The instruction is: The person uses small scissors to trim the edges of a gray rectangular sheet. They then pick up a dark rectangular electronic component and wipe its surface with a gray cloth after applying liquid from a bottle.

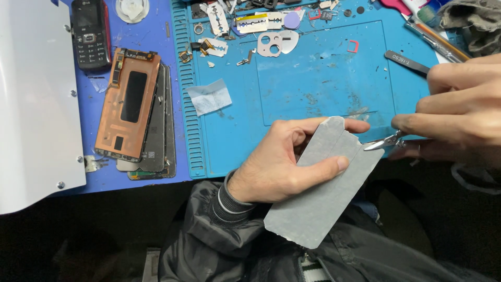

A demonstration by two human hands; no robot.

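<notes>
My left hand point(271, 162) pinches the grey sheet point(323, 183) at the near edge of the blue mat point(313, 78), my right hand point(459, 115) grips small scissors point(386, 141) mid-trim at its right edge, so I'd judge the next snip needs steadiness.

Sheet point(326, 190) before mat point(318, 83); phone panels point(133, 112) left, apparently stacked.

Black jacket sleeve point(209, 219); striped ribbed cuff point(228, 201)

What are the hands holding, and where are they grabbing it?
The left hand pinches a grey sheet near its upper edge, thumb on top. The right hand grips small scissors by the handles, blades at the sheet's right edge.
</notes>
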